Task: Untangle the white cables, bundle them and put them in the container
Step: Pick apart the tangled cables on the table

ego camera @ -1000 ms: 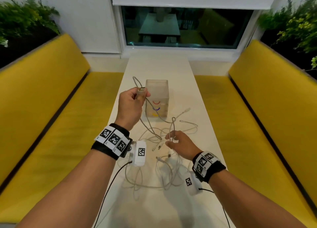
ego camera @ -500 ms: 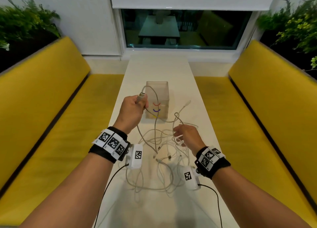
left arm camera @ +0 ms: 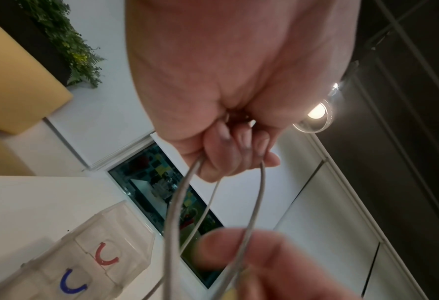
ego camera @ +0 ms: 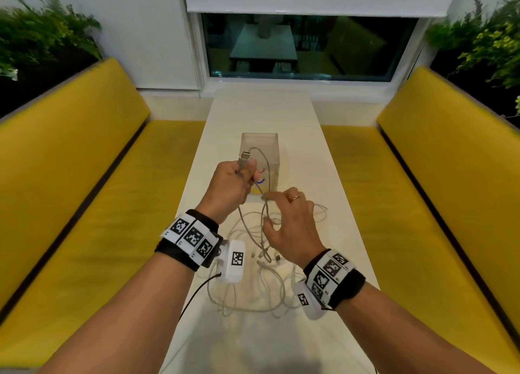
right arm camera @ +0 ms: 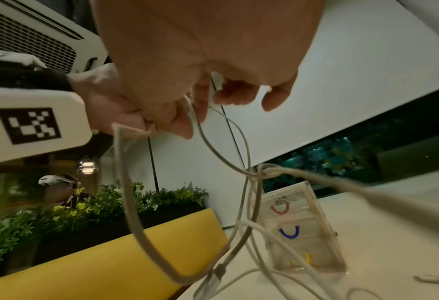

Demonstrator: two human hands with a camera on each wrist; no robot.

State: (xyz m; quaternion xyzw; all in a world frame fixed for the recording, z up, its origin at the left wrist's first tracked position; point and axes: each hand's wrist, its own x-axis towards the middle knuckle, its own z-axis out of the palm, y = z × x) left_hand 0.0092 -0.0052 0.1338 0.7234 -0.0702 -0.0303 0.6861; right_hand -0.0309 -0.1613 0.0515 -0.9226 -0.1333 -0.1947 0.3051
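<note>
A tangle of white cables lies on the white table in front of me. My left hand is raised over it, gripping one cable just below its USB plug; its curled fingers hold several strands. A loop of that cable arcs down to my right hand, whose thumb and forefinger pinch a strand. The clear container stands upright just behind both hands, also seen in the wrist views.
Yellow bench seats run along both sides of the narrow table. Loose cable loops spread to the right of the container. Green plants stand behind the benches, and a window is at the table's far end.
My hands have come closer together. The right hand rose from the tangle and slid along the strand toward the left hand, which still grips the plug end with a loop above it.
</note>
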